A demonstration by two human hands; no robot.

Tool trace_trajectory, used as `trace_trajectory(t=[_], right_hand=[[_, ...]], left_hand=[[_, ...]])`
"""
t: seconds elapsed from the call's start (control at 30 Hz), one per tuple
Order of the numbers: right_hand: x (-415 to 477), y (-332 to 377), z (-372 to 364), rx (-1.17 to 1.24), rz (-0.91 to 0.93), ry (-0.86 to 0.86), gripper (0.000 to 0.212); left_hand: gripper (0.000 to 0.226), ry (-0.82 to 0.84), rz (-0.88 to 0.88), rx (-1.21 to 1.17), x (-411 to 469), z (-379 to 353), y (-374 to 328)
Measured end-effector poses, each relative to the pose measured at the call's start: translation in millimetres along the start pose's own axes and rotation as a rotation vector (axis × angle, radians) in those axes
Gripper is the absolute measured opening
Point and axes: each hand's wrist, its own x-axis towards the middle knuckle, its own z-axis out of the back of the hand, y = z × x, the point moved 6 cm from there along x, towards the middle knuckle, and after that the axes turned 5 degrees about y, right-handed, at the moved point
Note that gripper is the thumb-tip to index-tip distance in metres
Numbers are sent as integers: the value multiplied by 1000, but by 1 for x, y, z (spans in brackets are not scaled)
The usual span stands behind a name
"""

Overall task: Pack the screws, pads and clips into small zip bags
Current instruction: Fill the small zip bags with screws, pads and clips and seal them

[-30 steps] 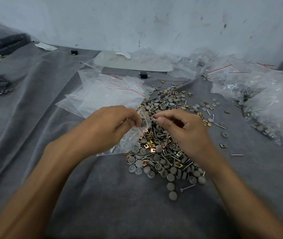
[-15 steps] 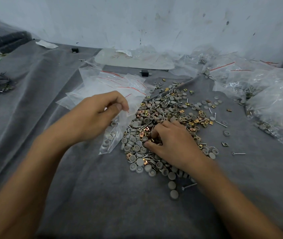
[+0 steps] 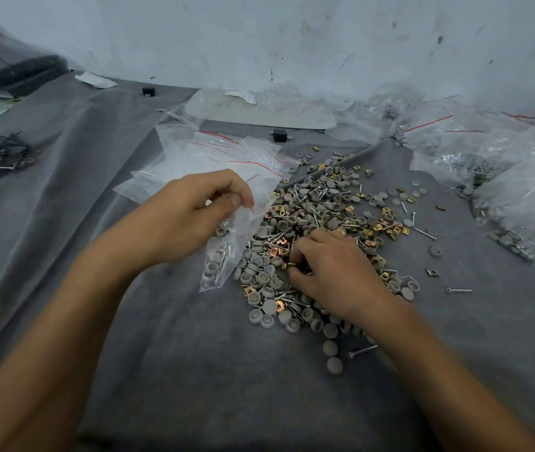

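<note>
A heap of grey round pads, brass clips and silver screws (image 3: 331,216) lies on the grey cloth in the middle. My left hand (image 3: 194,213) pinches the top edge of a small clear zip bag (image 3: 227,256), which hangs down to the cloth and holds a few pads and screws. My right hand (image 3: 334,272) rests on the near side of the heap, fingers curled down, its fingertips pinching a brass clip (image 3: 287,265) among the parts.
A stack of empty zip bags with red seal lines (image 3: 220,154) lies behind my left hand. Filled bags (image 3: 520,197) are piled at the right. Loose screws (image 3: 458,290) and pads (image 3: 334,365) lie around the heap. Black ties (image 3: 8,153) lie far left.
My right hand left the bag mouth and came down onto the heap, closing its fingertips on a clip. My left hand kept the bag, which now hangs lower and to the left.
</note>
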Motion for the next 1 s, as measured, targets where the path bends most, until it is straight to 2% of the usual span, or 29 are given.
trace_trajectory(t=[0.23, 0.43, 0.6, 0.87, 1.0], right_hand=[[-1, 1, -1, 65, 28, -6, 14], [-5, -18, 15, 224, -95, -212, 11], [-10, -39, 29, 485, -143, -275, 11], [-13, -44, 42, 1117, -60, -304, 16], [-9, -27, 41, 1236, 37, -262, 11]], left_hand=[[21, 59, -11, -61, -1, -7, -3], [21, 133, -26, -92, -3, -19, -4], [21, 144, -30, -84, -3, -22, -2], [20, 191, 21, -49, -3, -33, -11], [20, 228, 27, -28, -4, -42, -17]])
